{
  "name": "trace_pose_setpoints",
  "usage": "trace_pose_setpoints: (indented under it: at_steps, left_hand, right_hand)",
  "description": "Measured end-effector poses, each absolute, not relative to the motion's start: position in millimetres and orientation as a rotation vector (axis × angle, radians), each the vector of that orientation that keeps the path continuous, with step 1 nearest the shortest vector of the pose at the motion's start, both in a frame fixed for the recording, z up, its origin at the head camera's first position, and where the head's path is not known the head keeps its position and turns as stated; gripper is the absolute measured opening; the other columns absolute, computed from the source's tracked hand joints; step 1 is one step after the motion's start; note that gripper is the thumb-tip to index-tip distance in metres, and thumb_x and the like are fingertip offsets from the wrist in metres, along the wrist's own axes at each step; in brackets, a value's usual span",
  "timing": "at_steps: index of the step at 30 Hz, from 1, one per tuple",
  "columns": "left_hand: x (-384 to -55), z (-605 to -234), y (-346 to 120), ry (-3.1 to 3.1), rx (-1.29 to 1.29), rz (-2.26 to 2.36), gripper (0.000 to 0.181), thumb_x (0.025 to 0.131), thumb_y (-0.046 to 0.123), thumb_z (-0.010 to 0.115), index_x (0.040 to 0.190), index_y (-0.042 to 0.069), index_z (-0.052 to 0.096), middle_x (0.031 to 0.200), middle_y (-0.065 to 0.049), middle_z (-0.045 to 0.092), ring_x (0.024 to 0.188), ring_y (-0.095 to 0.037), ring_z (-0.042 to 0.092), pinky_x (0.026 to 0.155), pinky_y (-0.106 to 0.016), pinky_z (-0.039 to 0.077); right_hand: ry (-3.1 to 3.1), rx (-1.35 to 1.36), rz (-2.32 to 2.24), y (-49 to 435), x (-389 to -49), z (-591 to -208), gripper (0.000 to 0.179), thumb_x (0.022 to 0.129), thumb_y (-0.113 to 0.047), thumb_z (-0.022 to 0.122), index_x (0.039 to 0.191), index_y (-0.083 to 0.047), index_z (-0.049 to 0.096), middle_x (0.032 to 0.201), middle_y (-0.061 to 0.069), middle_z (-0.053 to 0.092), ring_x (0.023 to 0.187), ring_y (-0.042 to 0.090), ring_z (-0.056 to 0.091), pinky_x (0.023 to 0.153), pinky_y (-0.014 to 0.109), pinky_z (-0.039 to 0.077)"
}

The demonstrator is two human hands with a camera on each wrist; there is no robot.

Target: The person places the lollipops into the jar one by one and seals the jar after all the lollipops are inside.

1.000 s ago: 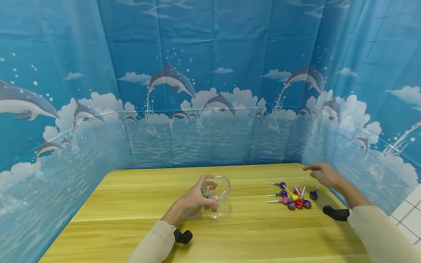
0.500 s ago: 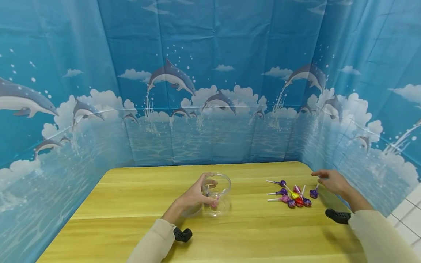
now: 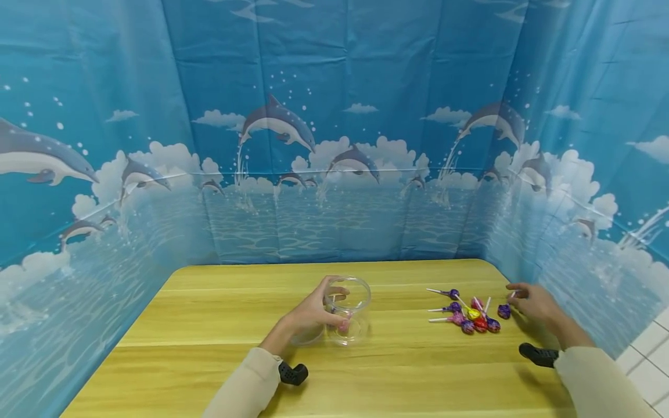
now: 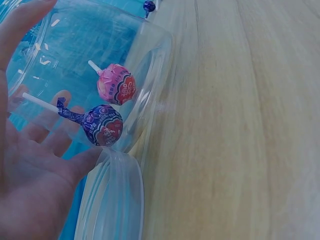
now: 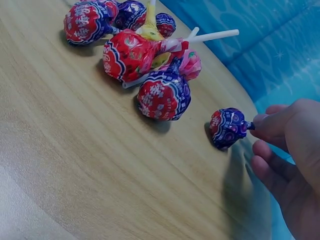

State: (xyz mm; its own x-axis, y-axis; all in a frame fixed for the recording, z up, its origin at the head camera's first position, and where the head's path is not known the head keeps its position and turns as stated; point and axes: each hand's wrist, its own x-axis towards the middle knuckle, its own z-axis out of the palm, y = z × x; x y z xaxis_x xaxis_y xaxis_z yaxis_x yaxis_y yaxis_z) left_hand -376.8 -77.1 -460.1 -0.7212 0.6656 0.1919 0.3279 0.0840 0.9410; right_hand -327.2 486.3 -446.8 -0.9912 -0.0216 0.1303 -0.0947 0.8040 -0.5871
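Note:
My left hand point(image 3: 312, 313) grips a clear plastic jar point(image 3: 360, 325) standing with its mouth up, thumb on the near side and fingers on the far side. Inside the jar lie a pink lollipop point(image 4: 116, 84) and a purple lollipop point(image 4: 103, 125), both plain in the left wrist view. At the right of the table my right hand point(image 3: 537, 303) pinches the stick of a single purple lollipop point(image 5: 228, 128) between thumb and finger. Most of that stick is hidden by the fingers. Its wrapped head sits low, at or just over the tabletop.
A heap of several lollipops point(image 3: 479, 324) in purple, red, yellow and pink lies left of my right hand. Next to the jar is a clear round lid point(image 4: 122, 195). A blue dolphin curtain point(image 3: 324, 220) borders the wooden table point(image 3: 209, 360) behind and at the sides.
My right hand has come down and moved right, and its fingers have closed on the purple lollipop's stick. The left hand keeps its grip on the jar.

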Motion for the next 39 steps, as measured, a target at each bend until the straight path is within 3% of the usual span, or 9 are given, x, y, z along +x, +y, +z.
trace_pose_setpoints:
  at_steps: [5,10,18,25,28,32,34,36,39]
  left_hand:
    - [-377,-460,-76,2.077,0.988,1.684,0.09,0.086,0.014,0.082,0.157,0.03,0.03,0.154,-0.019,0.042,0.142,-0.034,0.043,0.108,-0.052,0.042]
    - [-378,-462,-78,2.05,0.986,1.704,0.09,0.085,0.015,0.084,0.156,0.03,0.031,0.154,-0.022,0.041,0.142,-0.04,0.041,0.103,-0.049,0.047]
    - [-379,-462,-78,2.06,0.975,1.695,0.091,0.084,0.018,0.086,0.156,0.03,0.032,0.154,-0.019,0.042,0.141,-0.036,0.043,0.094,-0.044,0.053]
    - [-378,-462,-78,2.043,0.978,1.709,0.089,0.086,0.013,0.085,0.156,0.029,0.032,0.152,-0.018,0.044,0.138,-0.045,0.044,0.09,-0.043,0.054]
    - [-377,-462,-77,2.042,0.973,1.71,0.088,0.086,0.012,0.085,0.155,0.031,0.033,0.152,-0.017,0.044,0.135,-0.042,0.048,0.09,-0.042,0.054]
    - [-377,-463,-77,2.048,0.957,1.709,0.088,0.086,0.011,0.085,0.154,0.034,0.034,0.151,-0.014,0.045,0.127,-0.034,0.056,0.086,-0.043,0.056]
    - [-377,-462,-78,2.051,0.952,1.706,0.088,0.086,0.011,0.085,0.154,0.035,0.034,0.151,-0.015,0.045,0.124,-0.03,0.058,0.084,-0.043,0.056]
    - [-377,-462,-78,2.057,0.963,1.699,0.088,0.086,0.012,0.084,0.155,0.034,0.033,0.153,-0.017,0.044,0.126,-0.032,0.057,0.087,-0.043,0.055]
    - [-377,-462,-78,2.052,0.983,1.7,0.088,0.086,0.013,0.084,0.155,0.032,0.033,0.153,-0.022,0.042,0.13,-0.038,0.053,0.093,-0.043,0.053]
  right_hand:
    - [-2.838,0.031,1.151,492,-328,-452,0.048,0.109,-0.014,0.053,0.14,0.021,0.042,0.121,0.039,0.06,0.097,0.032,0.068,0.075,0.04,0.058]
    - [-2.802,-0.001,1.244,494,-329,-449,0.046,0.108,-0.012,0.053,0.139,0.021,0.043,0.118,0.032,0.067,0.091,0.018,0.07,0.073,0.033,0.058]
    - [-2.753,0.035,1.389,492,-325,-435,0.043,0.108,-0.016,0.058,0.13,0.02,0.052,0.113,0.025,0.072,0.09,0.014,0.071,0.079,0.037,0.059]
    - [-2.783,0.061,1.329,486,-325,-416,0.041,0.108,-0.026,0.06,0.122,0.012,0.061,0.118,0.022,0.068,0.092,0.003,0.065,0.086,0.038,0.058]
    - [-2.786,0.07,1.254,483,-327,-409,0.043,0.107,-0.03,0.061,0.123,0.01,0.063,0.12,0.022,0.067,0.094,0.007,0.065,0.085,0.038,0.058]
    - [-2.792,0.107,1.134,476,-331,-402,0.047,0.107,-0.034,0.06,0.126,0.009,0.065,0.123,0.026,0.065,0.105,0.032,0.066,0.082,0.039,0.059]
    - [-2.798,0.117,1.105,473,-334,-399,0.048,0.107,-0.035,0.06,0.127,0.008,0.064,0.125,0.028,0.064,0.109,0.038,0.065,0.081,0.039,0.059]
    - [-2.796,0.12,1.114,470,-336,-397,0.048,0.107,-0.034,0.06,0.127,0.009,0.064,0.126,0.029,0.063,0.108,0.035,0.066,0.08,0.036,0.059]
    - [-2.788,0.124,1.137,466,-339,-395,0.047,0.106,-0.034,0.062,0.127,0.008,0.063,0.123,0.026,0.064,0.099,0.02,0.067,0.079,0.032,0.058]
